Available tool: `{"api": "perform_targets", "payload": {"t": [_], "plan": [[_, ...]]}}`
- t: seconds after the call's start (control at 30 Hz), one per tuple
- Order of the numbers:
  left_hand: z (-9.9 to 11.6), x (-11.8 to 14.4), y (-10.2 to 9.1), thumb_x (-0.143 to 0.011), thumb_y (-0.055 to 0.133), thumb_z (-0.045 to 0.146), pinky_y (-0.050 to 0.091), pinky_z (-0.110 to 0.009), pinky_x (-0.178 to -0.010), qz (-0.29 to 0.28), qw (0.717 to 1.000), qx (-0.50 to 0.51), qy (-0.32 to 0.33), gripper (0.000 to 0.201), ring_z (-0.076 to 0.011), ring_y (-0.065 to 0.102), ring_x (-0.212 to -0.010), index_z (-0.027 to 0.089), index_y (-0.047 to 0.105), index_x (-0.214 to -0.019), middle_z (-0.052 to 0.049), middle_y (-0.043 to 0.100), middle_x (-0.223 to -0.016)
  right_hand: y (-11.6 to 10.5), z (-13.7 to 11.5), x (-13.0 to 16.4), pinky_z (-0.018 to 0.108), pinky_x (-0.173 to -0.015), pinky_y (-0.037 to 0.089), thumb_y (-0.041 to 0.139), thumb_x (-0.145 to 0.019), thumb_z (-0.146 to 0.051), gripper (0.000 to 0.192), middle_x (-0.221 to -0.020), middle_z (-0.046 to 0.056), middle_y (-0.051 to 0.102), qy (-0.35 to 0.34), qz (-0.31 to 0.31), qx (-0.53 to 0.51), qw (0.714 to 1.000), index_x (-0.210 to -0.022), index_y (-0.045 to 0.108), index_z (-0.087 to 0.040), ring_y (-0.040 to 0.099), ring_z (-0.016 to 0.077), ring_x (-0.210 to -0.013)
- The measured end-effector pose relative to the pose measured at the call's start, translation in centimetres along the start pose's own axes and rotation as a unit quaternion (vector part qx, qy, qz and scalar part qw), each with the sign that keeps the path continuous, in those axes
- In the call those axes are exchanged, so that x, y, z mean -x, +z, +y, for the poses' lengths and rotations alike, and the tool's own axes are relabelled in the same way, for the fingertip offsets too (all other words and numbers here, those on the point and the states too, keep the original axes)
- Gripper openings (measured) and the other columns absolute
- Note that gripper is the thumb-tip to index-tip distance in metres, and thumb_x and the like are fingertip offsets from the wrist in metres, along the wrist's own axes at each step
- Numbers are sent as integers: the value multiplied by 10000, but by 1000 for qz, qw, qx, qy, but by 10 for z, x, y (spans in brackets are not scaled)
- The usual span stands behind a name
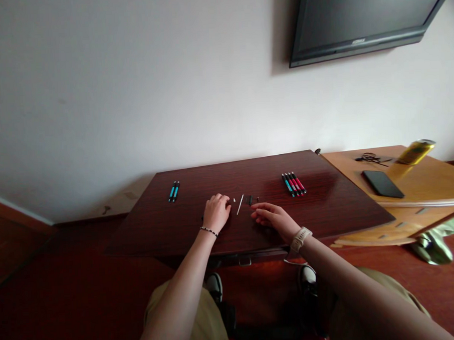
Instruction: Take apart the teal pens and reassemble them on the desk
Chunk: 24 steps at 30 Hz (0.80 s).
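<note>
**Pen parts laid out between two hands at mid-frame**

Pen parts point(245, 201) lie just below the centre of the frame on a dark table point(326, 211): a thin pale rod point(239, 204) set at a slant, a tiny white piece to its left and a few short dark bits to its right. The left hand point(216, 212) rests curled on the tabletop just left of the white piece; whether its fingers pinch anything cannot be told. The right hand point(272, 217) lies flat with fingers loosely spread, tips near the dark bits, gripping nothing visible.

Handling such small pieces well likely calls for a fingertip pinch, one piece at a time, with wrists planted on the wood so nothing rolls away.

The tabletop is glossy reddish-brown wood with fine grain and a soft glare. Two blue pens point(174, 191) sit left of centre, a row of blue and red pens point(294, 183) right of centre, all slim, straight and dark-tipped. At the right edge, a lighter wooden desk point(430, 181) carries a flat black phone point(383, 183) and a yellow can point(416, 151).
</note>
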<state>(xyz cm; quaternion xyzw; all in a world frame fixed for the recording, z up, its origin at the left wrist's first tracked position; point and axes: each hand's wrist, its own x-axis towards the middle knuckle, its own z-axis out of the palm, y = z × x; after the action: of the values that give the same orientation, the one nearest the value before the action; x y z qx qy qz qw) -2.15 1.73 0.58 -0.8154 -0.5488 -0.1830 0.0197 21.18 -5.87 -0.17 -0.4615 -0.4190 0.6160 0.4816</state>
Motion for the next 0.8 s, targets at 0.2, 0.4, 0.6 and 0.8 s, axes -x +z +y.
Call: {"api": "perform_targets", "payload": {"t": [0.2, 0.4, 0.6, 0.8], "plan": [[-27, 18, -12, -939, 715, 240, 484, -375, -904, 8, 1000, 1, -4, 117, -251, 640, -1046, 226, 727, -1054, -63, 714, -1059, 1, -1, 1, 265, -707, 515, 803, -802, -432, 403, -972, 83, 787, -2, -1, 12, 1000, -1111, 746, -179, 668, 142, -786], [-49, 34, -26, -926, 744, 348, 505, -378, -934, 17, 999, 27, 1, 165, -249, 648, -1021, 224, 730, -1035, -61, 708, -1046, 1, 2, -1, 265, -707, 510, 792, -807, -447, 421, -971, 88, 788, -4, -4, 15, 1000, -1122, 740, -172, 668, 140, -785], [-67, 45, -33, -945, 690, 264, 512, -364, -936, 4, 999, 48, 10, 44, -235, 653, -1007, 239, 720, -927, -44, 691, -1021, 0, 6, -3, 273, -707, 510, 789, -811, -444, 416, -967, 91, 790, -9, -5, 22, 1000, -1122, 740, -172, 671, 147, -788], [-70, 49, -35, -956, 660, 227, 522, -352, -908, 10, 999, 49, 7, 71, -226, 657, -986, 244, 695, -896, -36, 685, -996, 1, 7, -4, 276, -708, 512, 792, -807, -450, 405, -963, 91, 791, -10, -1, 24, 1000, -1106, 749, -180, 671, 149, -788]]}}
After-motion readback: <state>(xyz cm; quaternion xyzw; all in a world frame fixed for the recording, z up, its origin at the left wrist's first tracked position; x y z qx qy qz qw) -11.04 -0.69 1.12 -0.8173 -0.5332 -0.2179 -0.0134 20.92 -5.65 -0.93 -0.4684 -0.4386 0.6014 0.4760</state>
